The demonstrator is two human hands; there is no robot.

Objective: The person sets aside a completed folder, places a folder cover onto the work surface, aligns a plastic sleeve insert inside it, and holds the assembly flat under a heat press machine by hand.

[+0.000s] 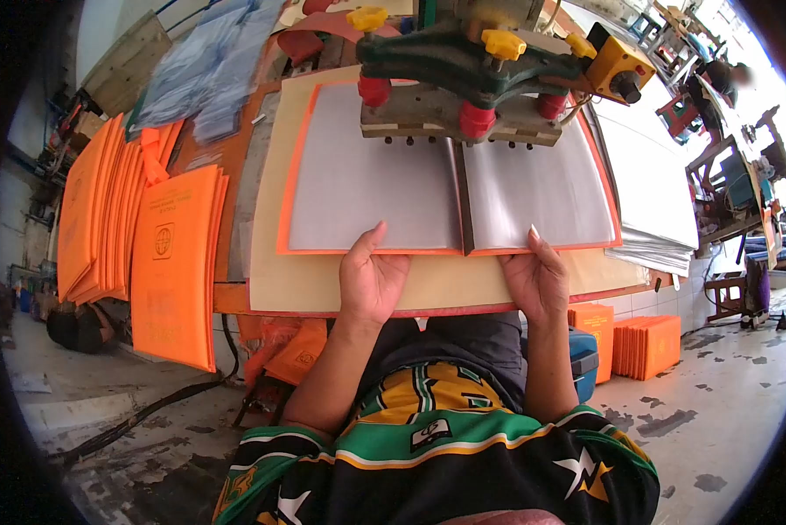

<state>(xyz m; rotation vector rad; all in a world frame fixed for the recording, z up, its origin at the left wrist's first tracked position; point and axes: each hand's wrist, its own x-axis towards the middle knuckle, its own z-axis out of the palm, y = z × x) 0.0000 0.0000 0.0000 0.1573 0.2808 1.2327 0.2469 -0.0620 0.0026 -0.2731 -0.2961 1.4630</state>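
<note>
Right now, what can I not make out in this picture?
In the head view:
Left hand, right hand: finger ends, except thumbs, hidden under the open folder.
Open folder's upper middle: behind the press plate.
Green machine's top: cut off by the upper edge.
Lettering on left orange cover: too small.

Dark-green metal press (pixel 436 58), top centre, cut off above | orange-edged open folder (pixel 375 188), centre, hides some fingers of left hand (pixel 373 282), right hand (pixel 540 282) | flat orange cover (pixel 172 293), left, lettering (pixel 164 200) illegible
</note>
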